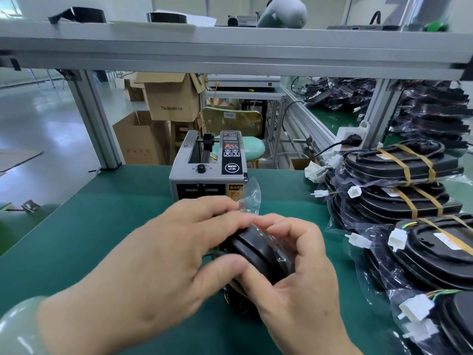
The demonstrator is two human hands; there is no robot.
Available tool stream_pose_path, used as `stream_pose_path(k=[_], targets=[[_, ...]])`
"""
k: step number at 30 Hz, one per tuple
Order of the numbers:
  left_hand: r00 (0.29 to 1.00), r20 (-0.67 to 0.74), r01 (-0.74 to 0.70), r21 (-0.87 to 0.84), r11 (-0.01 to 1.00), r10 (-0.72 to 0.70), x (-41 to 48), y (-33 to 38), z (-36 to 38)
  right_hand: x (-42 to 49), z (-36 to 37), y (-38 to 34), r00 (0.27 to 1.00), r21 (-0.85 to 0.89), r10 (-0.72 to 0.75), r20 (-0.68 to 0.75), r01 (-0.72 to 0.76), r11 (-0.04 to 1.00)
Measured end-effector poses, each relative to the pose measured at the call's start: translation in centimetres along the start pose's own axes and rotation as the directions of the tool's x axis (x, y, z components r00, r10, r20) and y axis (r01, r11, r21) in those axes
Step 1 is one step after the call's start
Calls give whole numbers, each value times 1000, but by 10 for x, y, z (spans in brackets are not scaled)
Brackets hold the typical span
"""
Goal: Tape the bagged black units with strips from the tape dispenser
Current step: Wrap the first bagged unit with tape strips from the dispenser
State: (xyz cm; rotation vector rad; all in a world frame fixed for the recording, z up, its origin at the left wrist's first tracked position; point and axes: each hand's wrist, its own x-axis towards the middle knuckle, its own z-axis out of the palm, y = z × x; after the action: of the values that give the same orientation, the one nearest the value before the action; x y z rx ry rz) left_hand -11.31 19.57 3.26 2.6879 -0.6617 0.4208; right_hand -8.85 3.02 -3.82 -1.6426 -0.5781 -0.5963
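A black unit (258,252) in a clear plastic bag stands on edge over the green table mat (89,226), held between both hands. My left hand (163,257) covers its left side, fingers over the top. My right hand (302,272) grips its right side, fingers pinching the bag. The loose bag flap (249,198) sticks up toward the tape dispenser (210,167), a grey machine with a black control panel just behind the hands. Whether a tape strip is in my fingers cannot be told.
Stacks of bagged black units bound with tan tape (404,172) and white connectors (354,192) line the right side. More bagged units (435,111) pile up behind the frame post (378,108). An aluminium shelf (230,49) spans overhead. Cardboard boxes (169,103) and a stool (252,147) stand beyond the table.
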Motion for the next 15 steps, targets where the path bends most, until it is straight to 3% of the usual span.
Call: stream_pose_path(k=[2,4,7,10,12,15], targets=[[999,28,34,215,976,-41,-3,-3,1,1,-2,1,999,-7,26,21,-26,1000],[997,13,70,243,968,-75,-4,-7,0,2,-4,0,997,-36,59,58,-57,998],[986,143,-103,115,988,86,1,-6,2,8,-7,-1,986,-89,104,130,-92,992],[985,48,-167,63,984,164,9,-17,8,12,-12,-2,958,17,127,255,-136,991],[988,-70,-140,-19,990,139,11,-29,7,14,-22,1,951,-117,142,275,-114,987],[970,-228,18,-279,960,-84,3,-43,17,19,-37,-1,896,-449,262,358,-80,890]])
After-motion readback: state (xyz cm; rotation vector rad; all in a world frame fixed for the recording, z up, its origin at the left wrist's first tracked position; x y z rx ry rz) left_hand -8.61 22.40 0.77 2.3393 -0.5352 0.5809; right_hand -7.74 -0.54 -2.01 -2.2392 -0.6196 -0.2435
